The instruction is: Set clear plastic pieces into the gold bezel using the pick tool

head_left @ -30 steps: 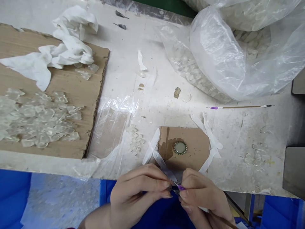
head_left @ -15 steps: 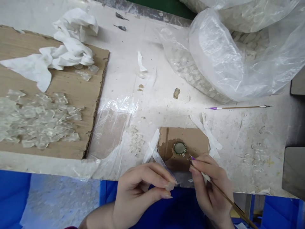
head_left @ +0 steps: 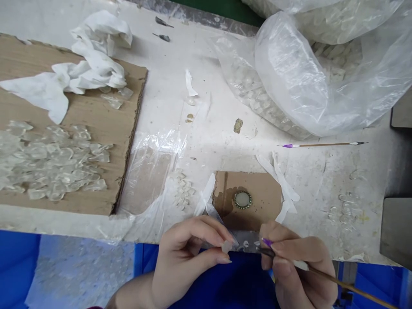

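My left hand (head_left: 189, 257) pinches a small translucent, whitish piece (head_left: 227, 246) between thumb and fingertips, just below the cardboard's near edge. My right hand (head_left: 296, 262) is closed around a thin wooden stick (head_left: 347, 286) with a white band and a dark needle-like tip. A purple tip also shows between its fingers. The dark tip points left toward the translucent piece, with a gap between them. Above both hands, a crown bottle cap (head_left: 243, 200) lies with its hollow side up on a small piece of cardboard (head_left: 267, 189) that has a dark wet stain.
Left of the cardboard lies a cluster of small translucent pieces (head_left: 184, 192). A larger cardboard sheet (head_left: 128, 128) bears a heap of clear pieces (head_left: 61, 163) and a crumpled white cloth (head_left: 93, 64). Plastic bags (head_left: 289, 73) fill the back right. Nearby lies a similar stick (head_left: 325, 145).
My right hand has drawn the stick's tip away from the bottle cap, toward me and to the right. My left hand has barely moved and still pinches the piece.
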`<state>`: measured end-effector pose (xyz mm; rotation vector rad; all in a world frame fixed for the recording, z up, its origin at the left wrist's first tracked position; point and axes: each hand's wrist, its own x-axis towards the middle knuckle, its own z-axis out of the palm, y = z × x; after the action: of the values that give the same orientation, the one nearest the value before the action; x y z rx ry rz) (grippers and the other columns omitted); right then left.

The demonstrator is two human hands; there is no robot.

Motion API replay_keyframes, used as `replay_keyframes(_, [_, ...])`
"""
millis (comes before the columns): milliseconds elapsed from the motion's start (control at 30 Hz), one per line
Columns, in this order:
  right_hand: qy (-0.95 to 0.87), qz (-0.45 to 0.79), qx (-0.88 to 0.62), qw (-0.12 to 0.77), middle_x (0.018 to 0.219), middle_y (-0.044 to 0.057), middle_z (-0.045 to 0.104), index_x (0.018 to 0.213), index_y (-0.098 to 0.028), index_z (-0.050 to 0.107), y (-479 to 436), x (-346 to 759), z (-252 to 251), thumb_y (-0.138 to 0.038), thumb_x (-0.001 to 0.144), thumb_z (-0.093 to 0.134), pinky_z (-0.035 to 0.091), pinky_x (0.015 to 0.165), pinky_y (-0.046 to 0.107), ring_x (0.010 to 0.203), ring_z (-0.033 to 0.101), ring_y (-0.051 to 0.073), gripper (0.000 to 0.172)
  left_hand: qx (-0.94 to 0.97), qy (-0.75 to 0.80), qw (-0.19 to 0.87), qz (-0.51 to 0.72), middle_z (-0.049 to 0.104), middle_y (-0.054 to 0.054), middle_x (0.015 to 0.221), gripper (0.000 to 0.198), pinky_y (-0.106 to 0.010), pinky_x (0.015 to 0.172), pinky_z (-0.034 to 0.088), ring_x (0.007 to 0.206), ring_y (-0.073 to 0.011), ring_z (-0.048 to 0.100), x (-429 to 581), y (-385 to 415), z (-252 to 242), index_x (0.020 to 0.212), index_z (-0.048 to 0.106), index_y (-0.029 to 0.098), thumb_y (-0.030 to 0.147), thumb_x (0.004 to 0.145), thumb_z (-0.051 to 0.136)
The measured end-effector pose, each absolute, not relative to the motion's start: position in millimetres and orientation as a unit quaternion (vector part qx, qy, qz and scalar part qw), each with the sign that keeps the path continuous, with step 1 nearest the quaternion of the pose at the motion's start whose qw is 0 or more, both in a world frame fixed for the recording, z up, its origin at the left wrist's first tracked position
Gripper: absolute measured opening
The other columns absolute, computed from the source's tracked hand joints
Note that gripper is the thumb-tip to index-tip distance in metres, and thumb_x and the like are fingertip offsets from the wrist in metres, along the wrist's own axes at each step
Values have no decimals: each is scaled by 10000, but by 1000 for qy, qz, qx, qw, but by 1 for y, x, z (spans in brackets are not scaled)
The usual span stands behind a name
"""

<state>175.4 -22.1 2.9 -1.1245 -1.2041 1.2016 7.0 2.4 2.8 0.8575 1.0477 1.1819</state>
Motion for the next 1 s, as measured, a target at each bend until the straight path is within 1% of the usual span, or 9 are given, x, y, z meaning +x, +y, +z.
replay_keyframes(100, [-509,519,-431,535,715,-5,511,1157,-267,623,-21,171,8,-218,1047,484,379,474,278,517,437,143,184,383,454,622,510,817,-51,687,105,-218,559,652,590,-177,773,5,2,3,762,813,213,272,807,887])
replay_keyframes(200, [-517,546,-413,514,711,-9,490,1156,-274,621,-19,171,9,-230,1052,473,374,488,283,533,442,149,186,390,449,624,508,819,-58,701,81,-242,576,660,614,-193,780,4,1,2,781,822,219,265,820,876])
replay_keyframes(300, [-510,561,-415,503,731,-8,491,1160,-277,609,-17,172,9,-219,1052,466,375,504,283,556,448,149,188,396,444,622,509,817,-55,709,69,-236,585,658,622,-188,775,4,0,2,792,823,219,252,821,876])
replay_keyframes(467, [-521,558,-413,497,749,-9,483,1162,-267,595,-16,171,11,-209,1054,462,384,510,278,562,453,143,181,409,447,609,513,808,-52,686,122,-216,561,652,592,-176,771,6,1,3,754,803,207,278,824,874])
replay_keyframes(600, [-535,548,-415,491,751,-5,503,1155,-261,598,-17,172,10,-195,1042,470,397,503,279,551,460,142,182,423,452,597,511,804,-57,673,147,-242,541,657,570,-191,773,6,4,5,738,794,202,290,830,867])
replay_keyframes(733, [-539,559,-429,461,760,-11,517,1188,-268,574,-22,178,7,-145,1023,508,446,557,281,610,503,150,217,467,445,567,512,817,-46,712,82,-258,584,673,592,-194,784,5,2,3,782,797,207,207,839,857])
replay_keyframes(833, [-545,560,-431,451,748,-20,510,1201,-262,569,-24,178,6,-139,1024,518,463,573,269,626,511,144,221,502,434,545,512,823,-25,744,106,-260,613,683,612,-189,784,2,-4,1,826,802,225,127,834,843])
replay_keyframes(933, [-530,541,-428,493,738,-25,498,1157,-264,599,-25,174,8,-215,1046,503,411,497,242,547,463,119,154,514,437,549,494,841,-9,827,183,-248,642,694,666,-192,795,-6,-13,-4,865,806,248,78,805,839])
replay_keyframes(1000, [-501,497,-454,543,732,-22,535,1126,-278,629,-24,175,9,-266,1051,512,385,458,235,506,450,111,140,526,440,550,477,855,9,885,278,-262,660,709,703,-212,808,-11,-16,-12,919,814,277,52,758,844])
